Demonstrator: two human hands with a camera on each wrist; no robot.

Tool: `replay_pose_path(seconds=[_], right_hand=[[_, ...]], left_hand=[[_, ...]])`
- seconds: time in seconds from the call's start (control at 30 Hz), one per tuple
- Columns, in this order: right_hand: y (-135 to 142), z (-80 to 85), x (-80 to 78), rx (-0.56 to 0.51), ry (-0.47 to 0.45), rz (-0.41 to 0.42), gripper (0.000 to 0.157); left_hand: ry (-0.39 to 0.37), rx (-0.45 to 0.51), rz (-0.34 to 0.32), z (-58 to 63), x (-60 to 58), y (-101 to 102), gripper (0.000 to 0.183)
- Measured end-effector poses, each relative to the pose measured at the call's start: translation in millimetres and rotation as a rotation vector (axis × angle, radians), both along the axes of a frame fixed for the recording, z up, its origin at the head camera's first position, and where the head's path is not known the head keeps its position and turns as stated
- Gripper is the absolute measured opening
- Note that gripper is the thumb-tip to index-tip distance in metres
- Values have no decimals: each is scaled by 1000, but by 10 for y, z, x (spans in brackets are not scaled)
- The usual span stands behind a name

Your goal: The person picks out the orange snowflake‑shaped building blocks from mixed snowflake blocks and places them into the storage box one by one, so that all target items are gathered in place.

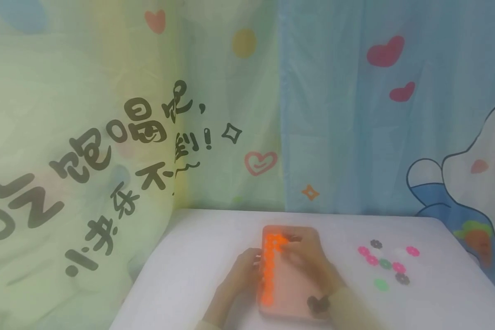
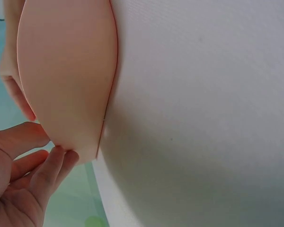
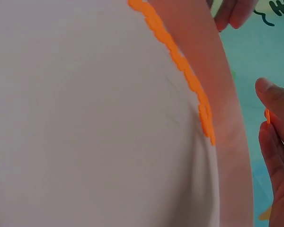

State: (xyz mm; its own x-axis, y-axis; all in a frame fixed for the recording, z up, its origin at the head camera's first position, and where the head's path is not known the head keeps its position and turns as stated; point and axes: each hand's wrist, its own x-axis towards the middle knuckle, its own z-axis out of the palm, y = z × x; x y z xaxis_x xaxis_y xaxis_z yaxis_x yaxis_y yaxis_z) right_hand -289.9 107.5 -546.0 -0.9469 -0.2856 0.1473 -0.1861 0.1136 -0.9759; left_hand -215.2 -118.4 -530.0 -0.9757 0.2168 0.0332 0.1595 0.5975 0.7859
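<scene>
A pink shallow tray (image 1: pixel 290 286) lies on the white table, longer from front to back than across. Along its left side runs a row of orange flower-shaped pieces (image 1: pixel 268 275), with a few more at the far left corner. My right hand (image 1: pixel 307 250) is over the tray's far part and pinches an orange piece (image 3: pixel 268 116) between thumb and finger. At the tray's left edge, my left hand (image 1: pixel 245 270) grips the rim with bent fingers, seen closer in the left wrist view, where the tray's outer wall (image 2: pixel 68 71) fills the upper left.
To the right of the tray, several loose flower pieces lie scattered: pink (image 1: pixel 372 260), dark grey (image 1: pixel 402 278) and green (image 1: pixel 381 284). A small dark shape (image 1: pixel 318 304) shows near the tray's lower right corner, beside the right sleeve. Printed curtains (image 1: pixel 231 183) hang behind the table.
</scene>
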Motion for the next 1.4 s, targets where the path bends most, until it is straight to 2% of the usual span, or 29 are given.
replay_pose_path(seconds=[0.1,0.23,0.33,0.4,0.47,0.63,0.67,0.83,1.13,1.3,1.4], right_hand=[[-14,57,104,80,-44,-41,47],[-50,299,324,160,-121,-84,49],[-83,474,438,185,-97,-68,48],[-98,504,455,205,-64,-69,45],[-96,412,407,247,-12,-62,43],[-51,31,187,319,2,-48,39],[-44,-17,154,317,-14,-43,39],[-13,-176,43,336,40,-14,36],[-30,-176,75,346,114,4,34],[-37,-128,127,307,101,1,32],[-57,35,238,291,76,-5,31]], left_hand=[[42,-4,-31,-4,-3,-17,45],[76,-14,-48,13,8,-29,44],[90,-3,-54,25,10,-34,43],[103,11,-69,21,-2,-40,42],[103,21,-79,8,-17,-44,42],[99,30,-93,-28,-57,-46,43],[104,30,-95,-29,-62,-47,43],[96,25,-85,-16,-64,-41,43],[28,34,-53,-2,-29,-28,46],[43,28,-59,-9,-28,-26,45],[57,28,-62,-19,-35,-26,44]])
